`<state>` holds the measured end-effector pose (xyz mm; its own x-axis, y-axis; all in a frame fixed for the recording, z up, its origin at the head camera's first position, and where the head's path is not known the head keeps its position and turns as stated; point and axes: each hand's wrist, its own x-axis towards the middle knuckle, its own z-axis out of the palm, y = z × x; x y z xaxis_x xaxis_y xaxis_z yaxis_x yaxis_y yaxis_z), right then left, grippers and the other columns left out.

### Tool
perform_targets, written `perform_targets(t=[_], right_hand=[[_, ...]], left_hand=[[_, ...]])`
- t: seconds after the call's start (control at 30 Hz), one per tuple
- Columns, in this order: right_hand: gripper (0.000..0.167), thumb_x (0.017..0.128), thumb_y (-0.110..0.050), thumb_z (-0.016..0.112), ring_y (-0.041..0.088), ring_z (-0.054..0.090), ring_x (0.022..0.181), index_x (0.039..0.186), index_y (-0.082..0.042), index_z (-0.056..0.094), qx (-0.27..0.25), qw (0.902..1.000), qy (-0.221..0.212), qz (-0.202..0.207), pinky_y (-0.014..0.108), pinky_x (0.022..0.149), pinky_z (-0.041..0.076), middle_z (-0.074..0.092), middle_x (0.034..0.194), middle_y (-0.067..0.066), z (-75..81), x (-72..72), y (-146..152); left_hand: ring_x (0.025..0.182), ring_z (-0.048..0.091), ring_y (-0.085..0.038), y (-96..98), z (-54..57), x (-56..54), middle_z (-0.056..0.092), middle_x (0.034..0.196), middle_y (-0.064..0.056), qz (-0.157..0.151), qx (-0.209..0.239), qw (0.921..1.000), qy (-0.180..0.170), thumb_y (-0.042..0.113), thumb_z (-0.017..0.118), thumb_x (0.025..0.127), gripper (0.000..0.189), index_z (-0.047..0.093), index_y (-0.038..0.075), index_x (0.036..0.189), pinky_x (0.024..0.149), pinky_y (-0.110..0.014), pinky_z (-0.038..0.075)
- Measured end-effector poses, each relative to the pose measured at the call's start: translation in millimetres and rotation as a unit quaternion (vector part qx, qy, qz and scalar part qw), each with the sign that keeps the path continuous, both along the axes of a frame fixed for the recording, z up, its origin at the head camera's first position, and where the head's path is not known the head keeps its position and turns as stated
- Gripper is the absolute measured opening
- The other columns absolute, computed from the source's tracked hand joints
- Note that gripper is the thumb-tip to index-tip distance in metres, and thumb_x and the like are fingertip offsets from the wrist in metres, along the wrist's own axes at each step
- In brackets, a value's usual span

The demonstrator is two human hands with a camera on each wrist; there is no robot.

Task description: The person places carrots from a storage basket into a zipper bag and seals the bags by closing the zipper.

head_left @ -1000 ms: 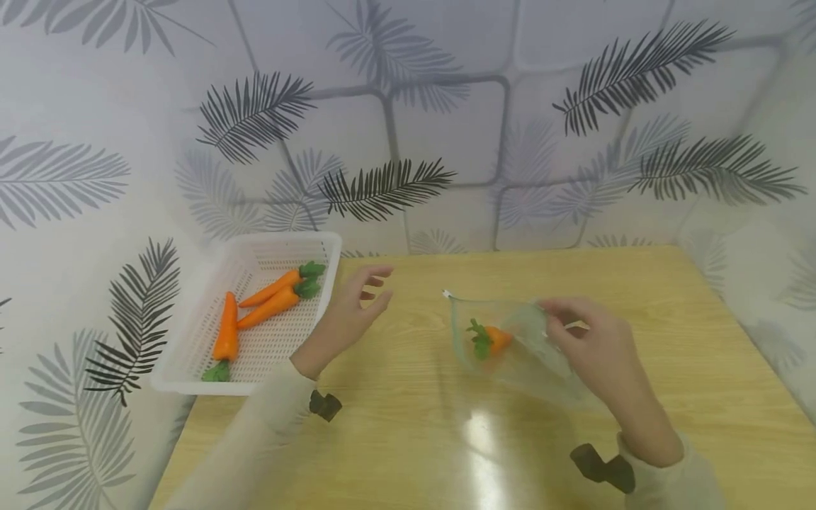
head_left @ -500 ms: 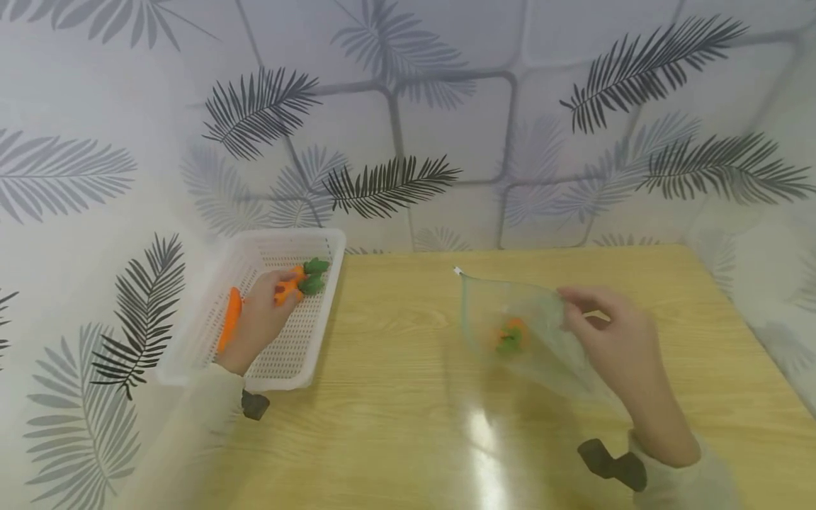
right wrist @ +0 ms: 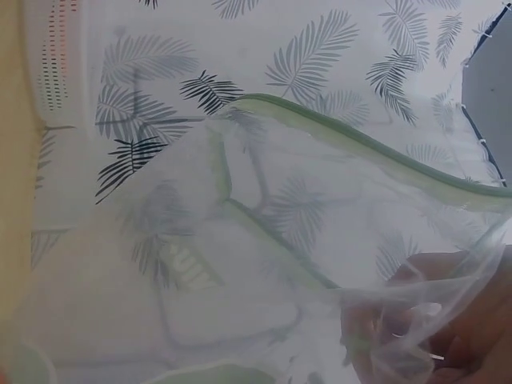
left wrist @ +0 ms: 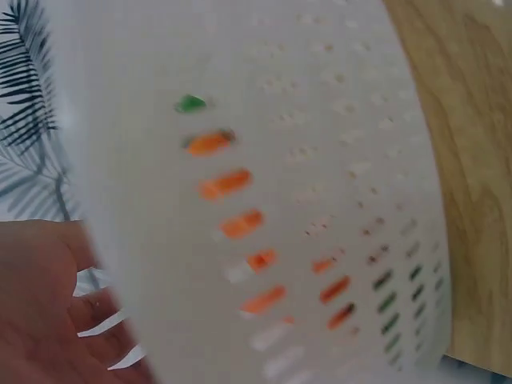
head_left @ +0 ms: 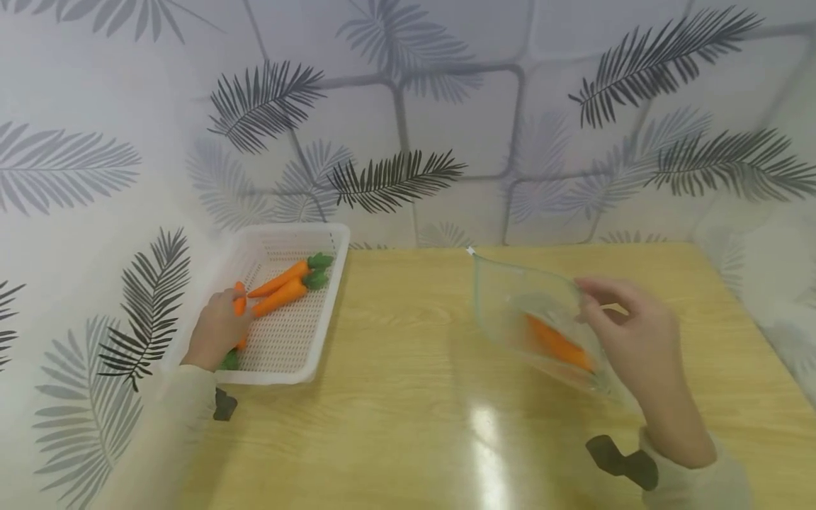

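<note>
In the head view my left hand (head_left: 217, 329) reaches into the white plastic basket (head_left: 312, 347), over the leftmost carrot (head_left: 239, 301). Its fingers overlap the carrot's middle, and the left wrist view shows them spread apart behind the basket wall (left wrist: 240, 48). Two more carrots (head_left: 280, 296) lie side by side with green tops toward the right rim. My right hand (head_left: 637, 326) pinches the edge of a clear zip bag (head_left: 503, 290), whose mouth gapes toward the left. Inside the bag lies one orange carrot (head_left: 561, 345), tilted down to the right.
A white slider (head_left: 470, 251) sits at the far corner of the bag's green zip edge. The wooden table (head_left: 395, 397) runs between basket and bag. Behind it rises a leaf-patterned backdrop (head_left: 446, 113).
My left hand has gone from beside the basket into it, first over the right-hand carrots, then left to the leftmost one. The bag is lifted and tilted, and its carrot has slid deeper inside.
</note>
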<state>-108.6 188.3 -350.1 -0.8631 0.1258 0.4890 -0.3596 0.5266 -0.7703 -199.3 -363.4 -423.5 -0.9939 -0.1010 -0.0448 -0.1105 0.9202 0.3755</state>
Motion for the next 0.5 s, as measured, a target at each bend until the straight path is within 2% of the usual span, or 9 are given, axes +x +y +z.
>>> perform_targets(t=[0.23,0.37,0.5], right_hand=[[0.018,0.084,0.002,0.063,0.003,0.063,0.066,0.101,-0.001,0.069,-0.013,0.9998,0.008,-0.010,0.013,0.069,0.050,0.067,0.095,0.005,6.2,4.8,1],[0.017,0.084,0.002,0.063,0.003,0.063,0.065,0.099,0.000,0.069,-0.019,0.9996,0.015,-0.014,0.014,0.069,0.050,0.068,0.094,0.001,9.3,6.2,2],[0.016,0.084,0.001,0.063,0.004,0.063,0.065,0.099,-0.001,0.069,-0.019,0.9996,0.012,-0.016,0.014,0.068,0.050,0.067,0.092,-0.004,10.1,6.9,2]], left_hand=[[0.085,0.050,-0.035,-6.4,-2.7,3.8,0.049,0.109,-0.031,0.022,-0.013,0.9981,-0.055,0.012,0.048,0.090,0.047,0.038,-0.015,0.128,0.070,-0.046,0.046],[0.085,0.051,-0.034,-11.8,-6.7,4.3,0.049,0.110,-0.030,0.026,-0.008,0.9978,-0.061,0.013,0.047,0.090,0.047,0.039,-0.014,0.127,0.068,-0.044,0.046],[0.085,0.052,-0.033,-20.5,-15.1,3.8,0.051,0.112,-0.031,0.030,-0.012,0.9970,-0.070,0.017,0.046,0.091,0.048,0.039,-0.015,0.127,0.068,-0.043,0.047]])
